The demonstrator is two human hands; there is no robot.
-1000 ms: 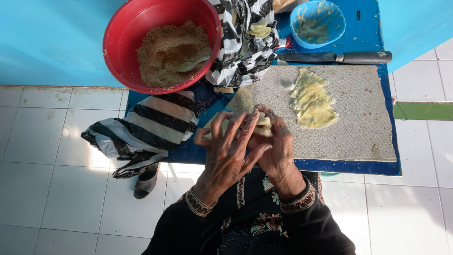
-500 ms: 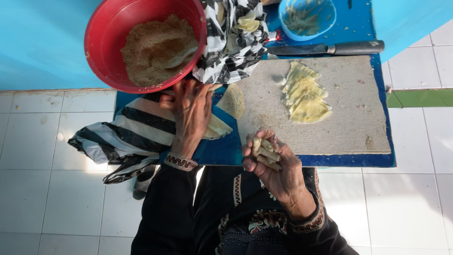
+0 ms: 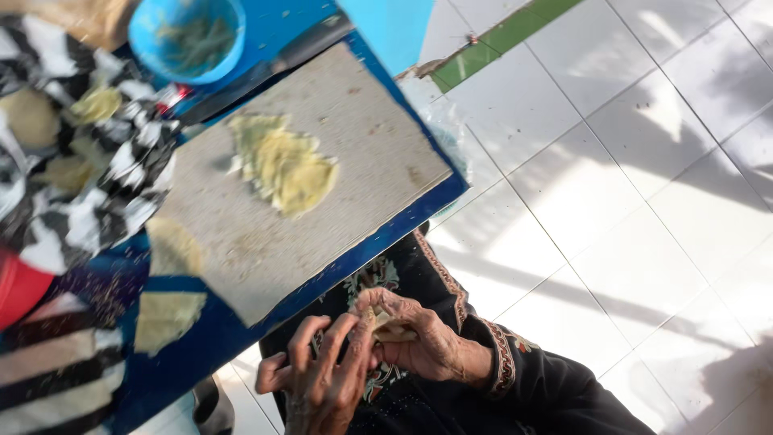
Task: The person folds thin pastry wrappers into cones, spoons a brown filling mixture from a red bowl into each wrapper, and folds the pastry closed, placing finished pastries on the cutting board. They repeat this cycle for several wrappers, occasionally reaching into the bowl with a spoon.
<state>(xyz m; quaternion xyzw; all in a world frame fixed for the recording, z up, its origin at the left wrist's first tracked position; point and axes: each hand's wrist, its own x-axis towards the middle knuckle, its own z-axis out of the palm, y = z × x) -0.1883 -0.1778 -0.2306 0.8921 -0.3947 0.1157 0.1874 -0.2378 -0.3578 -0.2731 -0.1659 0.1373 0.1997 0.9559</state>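
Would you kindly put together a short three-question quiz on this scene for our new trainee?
1. True or false: both hands, left hand and right hand, meet on one folded dough piece.
2. What lies on the grey board? A) a pile of folded pastries B) a rolling pin C) a red bowl.
3. What colour is the small bowl near the board's far edge?

Key: 1 true; 2 A; 3 blue.

No package, label, sign or screen shows anywhere around the two hands (neither near them nor farther off).
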